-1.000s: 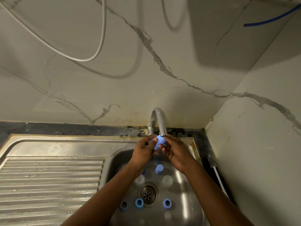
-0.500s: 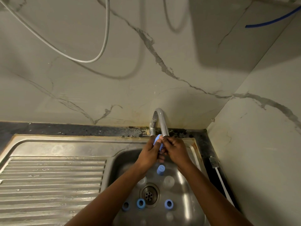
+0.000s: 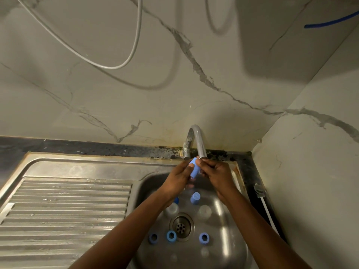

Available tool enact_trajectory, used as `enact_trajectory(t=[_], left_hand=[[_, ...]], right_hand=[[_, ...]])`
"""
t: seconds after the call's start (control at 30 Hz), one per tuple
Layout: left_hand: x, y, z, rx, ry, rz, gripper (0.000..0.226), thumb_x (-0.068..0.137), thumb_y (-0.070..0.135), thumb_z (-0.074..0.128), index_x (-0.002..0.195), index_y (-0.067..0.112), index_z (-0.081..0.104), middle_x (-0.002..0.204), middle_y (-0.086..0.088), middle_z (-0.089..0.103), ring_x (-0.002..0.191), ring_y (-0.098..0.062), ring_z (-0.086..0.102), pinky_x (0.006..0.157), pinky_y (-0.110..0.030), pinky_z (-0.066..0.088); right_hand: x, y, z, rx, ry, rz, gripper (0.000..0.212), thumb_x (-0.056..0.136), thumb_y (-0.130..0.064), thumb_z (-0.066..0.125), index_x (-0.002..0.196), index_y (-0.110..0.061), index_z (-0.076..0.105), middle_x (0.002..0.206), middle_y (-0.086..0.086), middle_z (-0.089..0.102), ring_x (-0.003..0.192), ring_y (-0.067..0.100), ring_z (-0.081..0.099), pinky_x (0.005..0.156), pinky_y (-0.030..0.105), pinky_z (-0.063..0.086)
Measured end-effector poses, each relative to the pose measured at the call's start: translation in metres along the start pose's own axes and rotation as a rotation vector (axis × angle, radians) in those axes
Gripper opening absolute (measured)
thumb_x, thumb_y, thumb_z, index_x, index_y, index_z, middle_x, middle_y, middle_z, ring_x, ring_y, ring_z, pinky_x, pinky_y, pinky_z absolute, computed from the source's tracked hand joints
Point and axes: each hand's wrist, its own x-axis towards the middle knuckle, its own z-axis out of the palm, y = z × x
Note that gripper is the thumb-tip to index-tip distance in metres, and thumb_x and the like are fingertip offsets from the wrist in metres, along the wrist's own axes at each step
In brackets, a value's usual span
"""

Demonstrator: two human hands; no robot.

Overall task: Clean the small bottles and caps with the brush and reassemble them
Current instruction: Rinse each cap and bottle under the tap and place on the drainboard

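Left hand: fingers curled round small blue bottle; right hand: fingertips pinching its upper end, just under tap spout; below the fingers, in sink basin: second blue bottle and three blue caps, apart.

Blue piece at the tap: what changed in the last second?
The left hand closed in toward the right hand. The blue piece between them turned and now shows lengthwise, tilted, with its upper end by the spout. Both hands kept their hold on it. The three rings and other pieces in the sink stayed put.
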Motion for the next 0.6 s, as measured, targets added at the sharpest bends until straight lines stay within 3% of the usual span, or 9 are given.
enact_trajectory(t=[0.1, 0.2, 0.37, 0.53, 0.6], left_hand=[[-0.005, 0.005, -0.008, 0.195, -0.041, 0.115, 0.031, 0.105, 0.04, 0.062, 0.129, 0.019, 0.068, 0.109, -0.005, 0.078, 0.097, -0.022, 0.076, 0.085, -0.039, 0.064], [-0.01, 0.008, -0.023, 0.354, -0.031, 0.191, 0.025, 0.104, 0.038, 0.066, 0.117, 0.019, 0.074, 0.097, 0.0, 0.079, 0.085, -0.012, 0.075, 0.076, -0.027, 0.058], [-0.019, 0.002, -0.055, 0.41, 0.045, 0.178, 0.032, 0.095, 0.043, 0.076, 0.119, 0.023, 0.076, 0.102, 0.003, 0.081, 0.094, -0.015, 0.077, 0.087, -0.042, 0.063], [-0.037, -0.006, -0.093, 0.362, 0.181, 0.164, 0.035, 0.089, 0.022, 0.085, 0.121, 0.019, 0.071, 0.106, 0.001, 0.078, 0.096, -0.011, 0.076, 0.086, -0.035, 0.063], [-0.045, -0.01, -0.111, 0.436, 0.249, 0.176, 0.04, 0.087, 0.025, 0.086, 0.123, 0.026, 0.068, 0.11, 0.005, 0.075, 0.1, -0.006, 0.073, 0.086, -0.029, 0.062]], right_hand=[[-0.002, -0.001, 0.002, -0.059, -0.01, -0.088, 0.011, 0.093, -0.027, 0.076, 0.102, -0.024, 0.082, 0.072, -0.013, 0.073, 0.067, 0.0, 0.066, 0.07, 0.023, 0.053], [-0.005, 0.005, 0.005, -0.156, -0.023, -0.126, 0.017, 0.093, -0.035, 0.076, 0.101, -0.022, 0.083, 0.07, -0.012, 0.074, 0.061, 0.004, 0.068, 0.062, 0.024, 0.054], [-0.011, 0.023, 0.023, -0.193, -0.107, -0.011, 0.031, 0.099, -0.046, 0.066, 0.097, -0.019, 0.08, 0.084, -0.002, 0.08, 0.077, 0.016, 0.077, 0.073, 0.038, 0.063], [-0.02, 0.039, 0.038, -0.276, -0.203, 0.044, 0.021, 0.101, -0.04, 0.063, 0.099, -0.024, 0.077, 0.089, -0.005, 0.079, 0.081, 0.01, 0.074, 0.064, 0.023, 0.054], [-0.021, 0.05, 0.046, -0.357, -0.284, 0.032, 0.012, 0.099, -0.035, 0.069, 0.1, -0.029, 0.078, 0.091, -0.01, 0.078, 0.084, 0.003, 0.073, 0.07, 0.022, 0.053]])
